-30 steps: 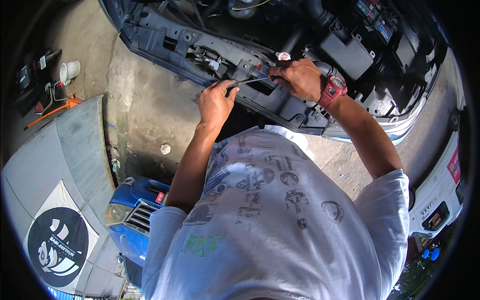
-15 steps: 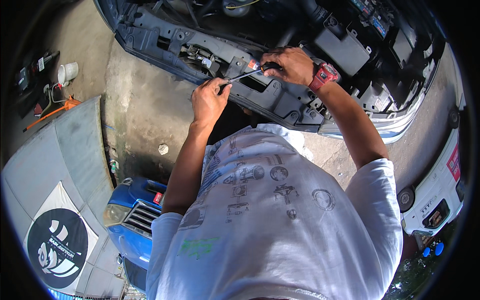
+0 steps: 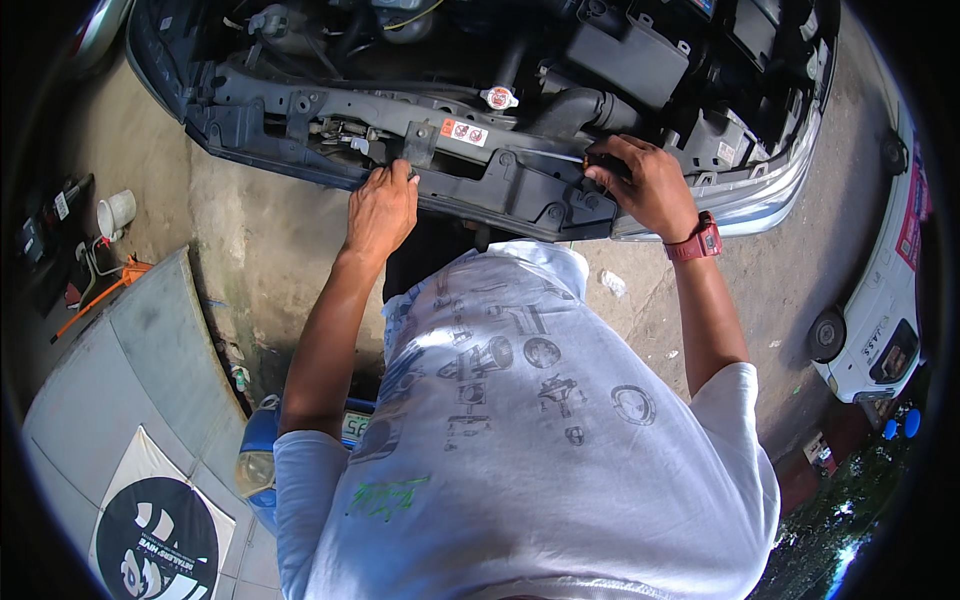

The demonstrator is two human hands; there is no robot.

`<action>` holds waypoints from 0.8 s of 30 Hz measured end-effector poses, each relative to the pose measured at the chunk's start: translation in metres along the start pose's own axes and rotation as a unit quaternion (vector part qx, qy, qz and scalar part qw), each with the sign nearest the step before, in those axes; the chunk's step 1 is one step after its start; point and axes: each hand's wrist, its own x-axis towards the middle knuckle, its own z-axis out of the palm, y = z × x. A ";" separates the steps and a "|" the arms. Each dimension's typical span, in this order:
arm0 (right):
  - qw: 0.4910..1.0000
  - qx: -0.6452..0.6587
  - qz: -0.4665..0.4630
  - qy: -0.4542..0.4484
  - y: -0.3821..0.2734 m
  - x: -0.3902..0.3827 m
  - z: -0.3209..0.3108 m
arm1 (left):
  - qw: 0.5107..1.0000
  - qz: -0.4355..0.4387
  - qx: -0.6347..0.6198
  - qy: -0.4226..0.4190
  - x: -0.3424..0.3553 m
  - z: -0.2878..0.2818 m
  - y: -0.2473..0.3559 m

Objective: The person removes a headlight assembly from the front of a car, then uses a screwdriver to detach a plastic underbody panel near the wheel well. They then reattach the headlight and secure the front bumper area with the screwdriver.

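Note:
My right hand [image 3: 645, 190] is closed round the dark handle of a screwdriver [image 3: 553, 154]. Its thin metal shaft points left over the front panel [image 3: 510, 195] of a car's open engine bay, and I cannot tell whether the tip touches anything. My left hand [image 3: 382, 208] is at the panel's front edge, fingers pinched together. A small dark bit shows at its fingertips, too small to name. Just beyond that hand is the hood latch [image 3: 350, 140], with a metal bracket [image 3: 421, 144] and a warning label [image 3: 465, 132] to its right.
A radiator cap [image 3: 499, 98] and a black air filter box [image 3: 630, 62] lie farther in. A white vehicle [image 3: 870, 350] stands at right. Left are a white bucket [image 3: 117, 212], an orange bar [image 3: 92, 302] and a grey panel [image 3: 130, 350] with a round-logo banner [image 3: 160, 535].
My hands have moved apart: the left has let go of the screwdriver shaft and dropped to the panel's edge. The right has carried the screwdriver rightward. The view has also shifted.

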 end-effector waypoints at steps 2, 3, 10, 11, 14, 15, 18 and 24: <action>1.000 -0.003 0.027 -0.012 -0.001 -0.010 -0.001 | 1.000 0.004 0.005 0.009 0.002 -0.002 0.001; 1.000 -0.012 0.023 -0.009 -0.001 -0.013 0.000 | 0.999 -0.005 0.014 0.029 0.002 -0.002 0.002; 1.000 -0.001 0.022 -0.003 -0.007 -0.019 0.011 | 0.997 -0.045 0.024 0.050 -0.007 0.003 0.013; 1.000 0.001 0.014 0.000 -0.008 -0.018 0.013 | 0.997 -0.037 0.039 0.055 -0.007 0.001 0.009; 1.000 0.020 0.002 0.005 -0.011 -0.017 0.017 | 0.998 0.012 0.066 0.013 -0.001 -0.003 -0.001; 1.000 0.027 0.000 0.005 -0.011 -0.017 0.018 | 0.996 0.041 0.070 0.028 0.001 -0.003 -0.003; 1.000 0.029 -0.003 0.003 -0.013 -0.017 0.018 | 0.996 0.049 0.076 -0.007 0.006 -0.003 -0.005; 1.000 -0.004 -0.006 0.021 -0.011 -0.023 0.013 | 0.997 0.016 0.063 0.048 0.006 0.002 0.001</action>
